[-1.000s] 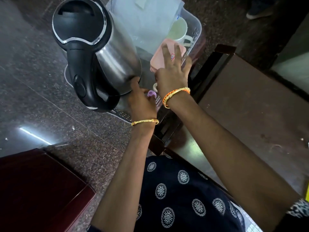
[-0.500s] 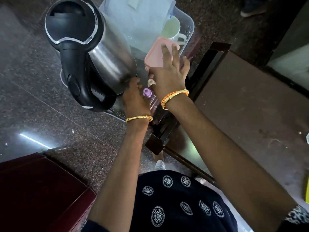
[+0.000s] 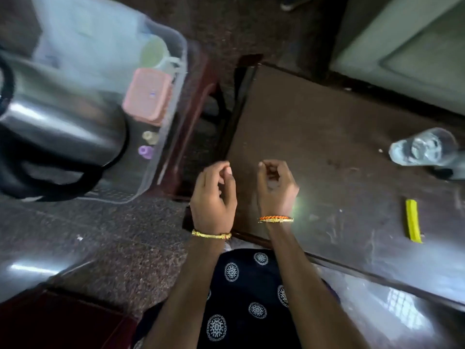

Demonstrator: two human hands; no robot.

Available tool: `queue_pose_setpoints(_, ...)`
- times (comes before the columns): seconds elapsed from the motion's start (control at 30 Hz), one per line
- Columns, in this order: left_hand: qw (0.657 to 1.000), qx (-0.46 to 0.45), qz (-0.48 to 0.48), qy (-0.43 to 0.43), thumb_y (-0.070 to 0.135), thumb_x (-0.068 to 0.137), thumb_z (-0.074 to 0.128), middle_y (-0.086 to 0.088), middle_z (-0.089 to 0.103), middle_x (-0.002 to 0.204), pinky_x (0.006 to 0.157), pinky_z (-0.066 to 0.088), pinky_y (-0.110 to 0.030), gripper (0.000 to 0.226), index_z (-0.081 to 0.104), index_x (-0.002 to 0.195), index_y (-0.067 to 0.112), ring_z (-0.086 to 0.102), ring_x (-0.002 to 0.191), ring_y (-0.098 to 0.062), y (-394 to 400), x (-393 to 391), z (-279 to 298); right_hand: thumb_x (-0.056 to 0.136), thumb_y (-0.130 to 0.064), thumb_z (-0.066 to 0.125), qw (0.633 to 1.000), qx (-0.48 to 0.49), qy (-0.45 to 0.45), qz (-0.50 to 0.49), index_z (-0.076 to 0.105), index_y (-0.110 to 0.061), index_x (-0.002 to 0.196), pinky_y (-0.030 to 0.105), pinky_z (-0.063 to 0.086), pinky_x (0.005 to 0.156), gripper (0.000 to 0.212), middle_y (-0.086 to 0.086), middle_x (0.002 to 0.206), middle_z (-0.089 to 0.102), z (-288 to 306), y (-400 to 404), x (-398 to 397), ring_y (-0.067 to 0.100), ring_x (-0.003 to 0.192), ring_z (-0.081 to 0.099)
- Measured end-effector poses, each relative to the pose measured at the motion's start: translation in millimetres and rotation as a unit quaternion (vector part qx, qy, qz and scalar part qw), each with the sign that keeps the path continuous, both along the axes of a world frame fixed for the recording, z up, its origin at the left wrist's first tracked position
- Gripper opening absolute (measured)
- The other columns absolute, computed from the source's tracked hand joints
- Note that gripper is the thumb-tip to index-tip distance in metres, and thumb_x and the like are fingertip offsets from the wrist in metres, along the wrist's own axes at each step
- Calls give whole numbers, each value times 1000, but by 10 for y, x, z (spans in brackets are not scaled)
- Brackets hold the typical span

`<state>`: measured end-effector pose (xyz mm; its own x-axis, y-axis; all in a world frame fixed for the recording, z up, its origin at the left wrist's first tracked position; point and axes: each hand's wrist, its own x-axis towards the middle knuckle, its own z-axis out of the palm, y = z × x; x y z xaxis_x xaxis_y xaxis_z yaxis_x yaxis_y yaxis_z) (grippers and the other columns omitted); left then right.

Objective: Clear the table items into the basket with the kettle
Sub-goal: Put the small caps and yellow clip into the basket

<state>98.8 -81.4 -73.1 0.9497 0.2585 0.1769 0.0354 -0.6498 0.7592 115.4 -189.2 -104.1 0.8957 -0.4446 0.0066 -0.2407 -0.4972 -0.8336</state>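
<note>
The clear plastic basket (image 3: pixel 173 79) sits at the left on a dark red stool. Inside it stand the steel kettle (image 3: pixel 57 119) with its black handle, a pink lidded box (image 3: pixel 148 95), a pale green cup (image 3: pixel 153 52), a beige small piece (image 3: pixel 149 137) and a purple one (image 3: pixel 145 151). My left hand (image 3: pixel 214 195) hovers over the table's left edge, fingers loosely curled, holding nothing. My right hand (image 3: pixel 275 187) is beside it over the brown table (image 3: pixel 327 147), also curled and empty. On the table lie a tipped clear glass (image 3: pixel 422 147) and a yellow strip (image 3: pixel 413 220).
A white bag or cloth (image 3: pixel 95 36) fills the back of the basket. A dark red seat (image 3: pixel 50 321) is at the lower left on the speckled floor. A pale wall or door (image 3: pixel 407 46) stands behind the table. Someone's shoe (image 3: pixel 292 3) shows at the top.
Both hands have pulled back out of the basket and moved right, to the table's left edge. The two small pieces now lie in the basket. The view swung right, showing the glass and yellow strip.
</note>
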Motion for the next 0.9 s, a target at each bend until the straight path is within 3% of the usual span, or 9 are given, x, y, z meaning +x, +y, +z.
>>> queue_pose_setpoints(0.07,997,0,-66,28,17,92,52,-9,69,78,49,53,-33,22,67,99,3,62,63,-20,-287,-99,-119,87,-10,62,997,3,35,-69,65,-4,80,18,46,61,9,10,75,67,-140,-382,-178,17,65,59)
queue_pose_setpoints(0.23,974,55,-194,105,24,90,57,-2,66,64,46,49,-29,17,66,86,12,61,55,-18,-1064,-270,-422,88,-10,60,970,-21,67,-231,66,-1,78,11,44,62,14,18,82,65,-333,-1316,-552,21,69,57)
queue_pose_setpoints(0.33,945,43,-235,226,26,91,55,-3,67,70,55,49,-32,14,62,87,14,63,63,-23,-1512,-345,-590,85,-6,60,953,-58,96,-282,66,1,82,33,46,78,10,21,91,61,-380,-1896,-761,36,87,58)
queue_pose_setpoints(0.47,918,18,-205,340,15,87,57,-6,71,87,66,51,-29,8,64,91,15,64,72,-21,-1991,-331,-755,84,-9,58,919,-86,188,-334,63,4,101,40,36,90,21,27,111,56,-415,-2740,-937,43,106,51)
queue_pose_setpoints(0.6,907,1,-199,372,11,85,58,-7,70,83,71,52,-31,9,66,89,14,66,75,-24,-2519,-219,-843,84,-14,58,901,-89,309,-292,59,-5,114,47,38,92,32,20,127,49,-485,-3356,-933,41,115,45)
queue_pose_setpoints(0.77,889,-26,-197,413,7,83,55,-11,71,83,75,56,-37,12,65,89,11,68,77,-29,-3091,-120,-930,86,-16,55,896,-86,383,-206,62,-13,115,48,33,99,29,16,125,49,-588,-3586,-868,38,117,45)
queue_pose_setpoints(0.9,880,-15,-198,431,9,84,56,-9,72,87,66,48,-20,12,66,90,12,66,73,-23,-3365,-112,-979,88,-11,53,903,-74,367,-208,63,-11,112,45,35,95,26,18,118,54,-622,-3660,-889,38,114,47)
